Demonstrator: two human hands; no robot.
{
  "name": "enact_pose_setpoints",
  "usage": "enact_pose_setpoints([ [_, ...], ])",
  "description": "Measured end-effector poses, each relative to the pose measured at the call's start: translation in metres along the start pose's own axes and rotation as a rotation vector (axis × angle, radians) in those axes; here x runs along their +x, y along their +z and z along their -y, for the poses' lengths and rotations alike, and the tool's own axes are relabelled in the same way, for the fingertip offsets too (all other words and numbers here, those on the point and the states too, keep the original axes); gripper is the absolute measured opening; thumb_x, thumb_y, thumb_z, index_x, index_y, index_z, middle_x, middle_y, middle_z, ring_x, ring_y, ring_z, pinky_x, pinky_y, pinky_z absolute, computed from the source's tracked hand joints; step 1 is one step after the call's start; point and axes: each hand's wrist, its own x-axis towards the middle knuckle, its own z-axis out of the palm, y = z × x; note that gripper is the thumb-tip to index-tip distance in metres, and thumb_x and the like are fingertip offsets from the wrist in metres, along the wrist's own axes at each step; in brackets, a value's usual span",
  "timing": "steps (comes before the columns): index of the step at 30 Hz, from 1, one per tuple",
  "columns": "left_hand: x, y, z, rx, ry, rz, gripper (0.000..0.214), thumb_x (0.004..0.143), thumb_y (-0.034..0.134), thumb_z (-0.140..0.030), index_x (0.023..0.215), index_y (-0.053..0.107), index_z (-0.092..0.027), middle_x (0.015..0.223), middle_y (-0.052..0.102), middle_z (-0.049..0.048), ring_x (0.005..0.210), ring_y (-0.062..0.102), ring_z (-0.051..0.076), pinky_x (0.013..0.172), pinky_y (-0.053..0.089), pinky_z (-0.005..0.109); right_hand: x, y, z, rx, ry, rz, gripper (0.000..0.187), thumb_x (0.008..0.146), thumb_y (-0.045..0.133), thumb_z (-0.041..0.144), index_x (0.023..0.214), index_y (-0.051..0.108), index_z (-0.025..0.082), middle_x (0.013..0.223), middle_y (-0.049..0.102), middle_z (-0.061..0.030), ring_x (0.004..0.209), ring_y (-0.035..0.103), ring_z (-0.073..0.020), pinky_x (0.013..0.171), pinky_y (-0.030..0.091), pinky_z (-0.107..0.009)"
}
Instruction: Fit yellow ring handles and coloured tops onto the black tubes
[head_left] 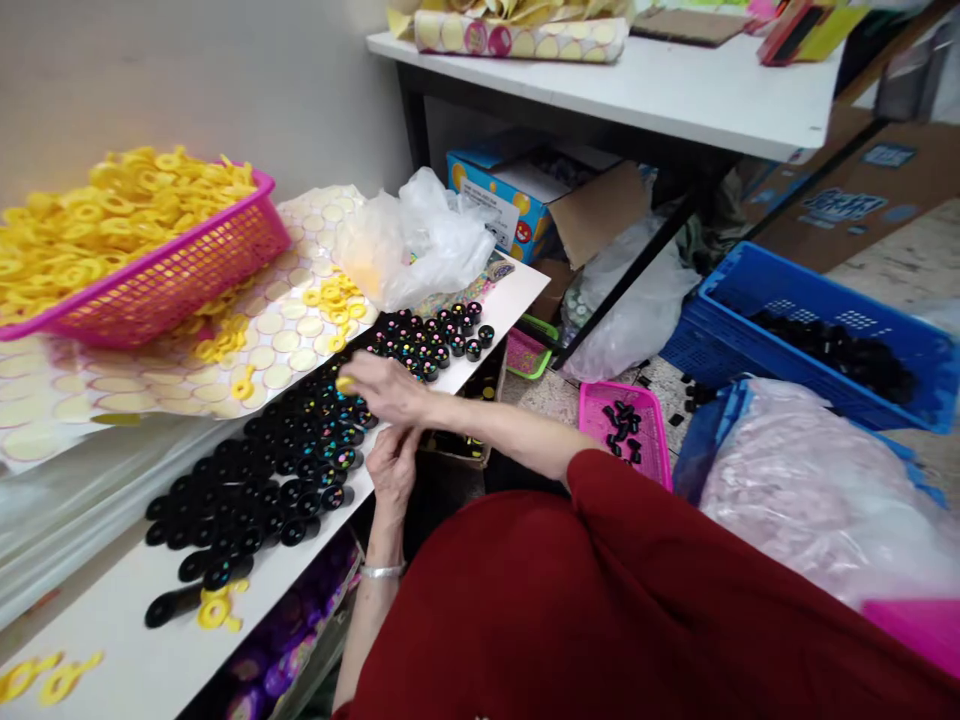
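My right hand [384,386] reaches over rows of small black round caps [300,450] on the white shelf [142,650] and pinches a yellow ring [345,384] at its fingertips. Many of the caps near it hold coloured beads; those further left look plain black. My left hand [393,466], with a silver bracelet [382,571] on the wrist, rests at the shelf's front edge just below the right hand. Its fingers are curled, and what they hold is hidden. A second group of bead-filled caps [431,340] sits to the right.
A pink basket [172,280] heaped with yellow rings stands at the back left on sheets of round stickers [285,340]. Behind the caps lies a crumpled plastic bag [420,240]. On the floor are a small pink tray [626,425], a blue crate [817,330] and a large bag [817,500].
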Motion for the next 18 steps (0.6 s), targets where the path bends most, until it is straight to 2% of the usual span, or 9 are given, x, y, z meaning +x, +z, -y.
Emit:
enact_pose_setpoints([
  [2, -0.005, 0.003, -0.013, -0.236, -0.2, -0.08, 0.027, 0.074, 0.068, -0.038, 0.092, 0.069, -0.018, 0.079, 0.067, 0.0013, 0.069, 0.06, 0.012, 0.067, 0.049, 0.025, -0.047, 0.003, -0.005, 0.364, 0.093, -0.058, 0.011, 0.088, 0.046, 0.021, 0.095, 0.054, 0.018, 0.09, 0.058, -0.0016, 0.081, 0.056, -0.0122, 0.073, 0.046, -0.023],
  [3, -0.007, 0.005, -0.021, -0.357, -0.29, -0.084, 0.03, 0.072, 0.07, -0.037, 0.095, 0.068, -0.018, 0.079, 0.067, 0.0009, 0.066, 0.059, 0.01, 0.062, 0.048, 0.023, -0.067, 0.003, -0.008, 0.534, 0.167, -0.079, 0.011, 0.087, 0.046, 0.024, 0.094, 0.053, 0.018, 0.083, 0.057, 0.0002, 0.073, 0.055, -0.0113, 0.067, 0.046, -0.023],
  [5, -0.013, 0.011, -0.038, -0.547, -0.426, 0.02, 0.034, 0.066, 0.074, -0.032, 0.096, 0.068, -0.018, 0.077, 0.067, 0.0008, 0.061, 0.057, 0.009, 0.054, 0.044, 0.02, -0.098, 0.0, -0.017, 0.783, 0.308, -0.123, 0.013, 0.084, 0.049, 0.029, 0.09, 0.053, 0.019, 0.073, 0.056, 0.0025, 0.061, 0.053, -0.0101, 0.058, 0.045, -0.022],
  [8, -0.016, 0.023, -0.057, -0.695, -0.567, 0.169, 0.03, 0.063, 0.074, -0.028, 0.089, 0.068, -0.016, 0.074, 0.068, 0.0027, 0.06, 0.058, 0.01, 0.051, 0.044, 0.02, -0.123, -0.009, -0.028, 0.918, 0.425, -0.183, 0.013, 0.078, 0.055, 0.029, 0.085, 0.054, 0.018, 0.066, 0.054, 0.004, 0.054, 0.049, -0.0085, 0.052, 0.042, -0.021],
  [10, -0.015, 0.031, -0.061, -0.7, -0.643, 0.191, 0.026, 0.064, 0.074, -0.031, 0.082, 0.067, -0.014, 0.067, 0.066, 0.0024, 0.054, 0.056, 0.009, 0.046, 0.04, 0.018, -0.13, -0.016, -0.034, 0.891, 0.417, -0.17, 0.012, 0.079, 0.054, 0.028, 0.084, 0.056, 0.017, 0.064, 0.053, 0.004, 0.053, 0.049, -0.0083, 0.054, 0.042, -0.022],
  [12, -0.01, 0.037, -0.061, -0.654, -0.687, 0.188, 0.027, 0.063, 0.075, -0.035, 0.075, 0.065, -0.013, 0.057, 0.061, -0.0001, 0.046, 0.05, 0.006, 0.042, 0.034, 0.016, -0.134, -0.023, -0.038, 0.771, 0.342, -0.136, 0.014, 0.079, 0.055, 0.027, 0.088, 0.058, 0.016, 0.072, 0.056, 0.0013, 0.062, 0.053, -0.0099, 0.062, 0.045, -0.024],
  [15, -0.002, 0.046, -0.057, -0.572, -0.683, 0.204, 0.031, 0.058, 0.078, -0.038, 0.069, 0.064, -0.012, 0.05, 0.056, -0.003, 0.041, 0.044, 0.004, 0.039, 0.029, 0.016, -0.138, -0.03, -0.046, 0.479, 0.209, -0.099, 0.023, 0.076, 0.059, 0.022, 0.097, 0.06, 0.015, 0.091, 0.057, -0.004, 0.08, 0.055, -0.0134, 0.075, 0.044, -0.027],
  [18, 0.007, 0.056, -0.055, -0.505, -0.657, 0.231, 0.035, 0.058, 0.077, -0.043, 0.066, 0.063, -0.012, 0.05, 0.055, -0.0031, 0.042, 0.043, 0.005, 0.041, 0.029, 0.017, -0.136, -0.035, -0.059, 0.278, 0.124, -0.089, 0.019, 0.08, 0.054, 0.02, 0.097, 0.059, 0.014, 0.092, 0.055, -0.0054, 0.082, 0.053, -0.0142, 0.077, 0.043, -0.028],
])
